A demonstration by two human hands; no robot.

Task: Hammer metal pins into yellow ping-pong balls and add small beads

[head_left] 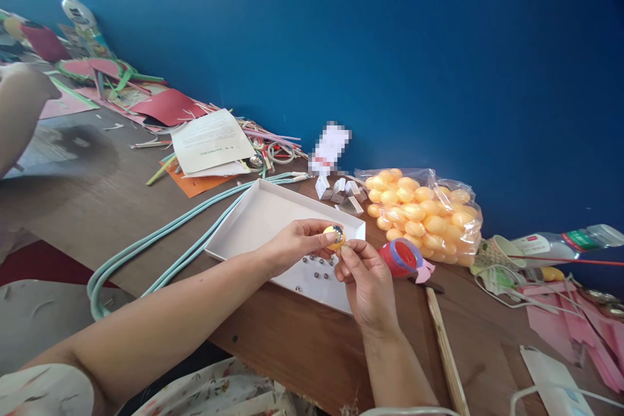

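A small yellow ball with a shiny silver patch [335, 236] is pinched in the fingers of my left hand [297, 246]. Close against its right side, my right hand [366, 279] has thumb and forefinger pressed together; what they hold, if anything, is too small to make out. Both hands are over a shallow white box [258, 211], where several small silver beads [316, 275] lie. Behind and to the right, a clear plastic bag [429, 211] is full of yellow-orange egg-shaped pieces.
Right of my right hand lies a red cup with a purple rim [402, 257], near a wooden stick [446, 351]. Teal cords [175, 231] loop left of the box. Papers [212, 143] lie behind. Another person's arm [22, 110] is at far left; a bottle [565, 242] lies at right.
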